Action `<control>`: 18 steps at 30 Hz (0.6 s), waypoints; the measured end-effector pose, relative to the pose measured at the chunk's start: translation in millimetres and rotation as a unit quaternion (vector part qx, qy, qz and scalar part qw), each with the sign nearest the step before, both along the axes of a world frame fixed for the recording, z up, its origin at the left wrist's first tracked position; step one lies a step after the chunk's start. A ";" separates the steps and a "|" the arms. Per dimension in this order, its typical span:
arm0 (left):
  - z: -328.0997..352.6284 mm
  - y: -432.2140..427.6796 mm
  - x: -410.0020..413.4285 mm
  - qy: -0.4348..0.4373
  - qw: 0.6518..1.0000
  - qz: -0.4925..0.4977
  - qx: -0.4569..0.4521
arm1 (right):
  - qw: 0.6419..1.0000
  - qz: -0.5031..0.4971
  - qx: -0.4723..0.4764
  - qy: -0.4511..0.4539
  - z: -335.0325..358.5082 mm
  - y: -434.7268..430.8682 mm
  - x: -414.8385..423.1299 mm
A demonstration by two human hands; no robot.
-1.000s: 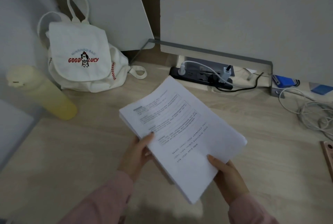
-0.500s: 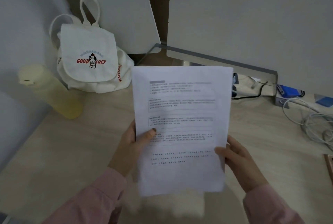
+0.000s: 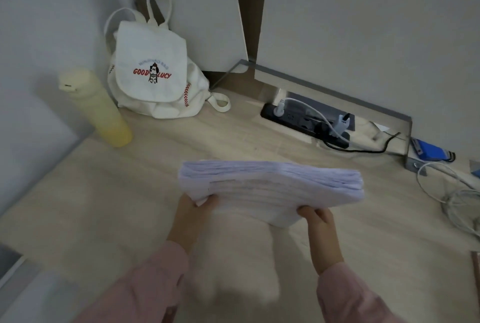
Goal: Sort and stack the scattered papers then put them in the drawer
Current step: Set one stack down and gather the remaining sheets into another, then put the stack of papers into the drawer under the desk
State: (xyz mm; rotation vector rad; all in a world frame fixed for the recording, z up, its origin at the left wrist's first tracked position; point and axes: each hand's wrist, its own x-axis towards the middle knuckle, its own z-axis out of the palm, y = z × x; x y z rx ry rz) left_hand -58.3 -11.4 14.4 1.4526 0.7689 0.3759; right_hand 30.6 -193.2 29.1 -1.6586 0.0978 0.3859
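White paper, one stack, is gripped in both hands over the wooden desk, lying nearly flat with its long edge towards me. No loose sheets are visible on the desk.

Left hand: thumb on top at the near-left corner, clamped on the stack; the fingers beneath are hidden. Right hand: fingers curled onto the near-right edge, clamped likewise.

Step in hand, as I judge it: sorting is complete, and I am squaring and carrying the stack. The edges are not flush, and several sheets stand proud at the right end. The next move calls for a tap to true the edges, then finding the drawer. No drawer is in view, so I cannot say which way to turn.

Count:
- paper stacks: one; the sheets are too many to tell
- hands: two, both in pink sleeves
- white backpack: one, against the wall
- yellow bottle: one, just beside it
- black power strip: one, with white plugs inserted
- white cable coil: one, at the far right
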 end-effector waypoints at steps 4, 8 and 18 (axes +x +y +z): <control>8.4 -10.3 -13.4 -0.006 1.000 0.024 -0.004 | 0.996 0.079 0.028 0.006 11.2 -13.0 0.2; 20.0 -19.1 -44.7 -0.005 0.998 0.068 0.006 | 0.974 0.224 0.011 0.034 16.1 -19.4 -0.7; 6.1 -15.8 -197.5 0.184 0.971 0.151 0.034 | 0.852 0.489 -0.092 0.163 -19.7 25.5 -83.4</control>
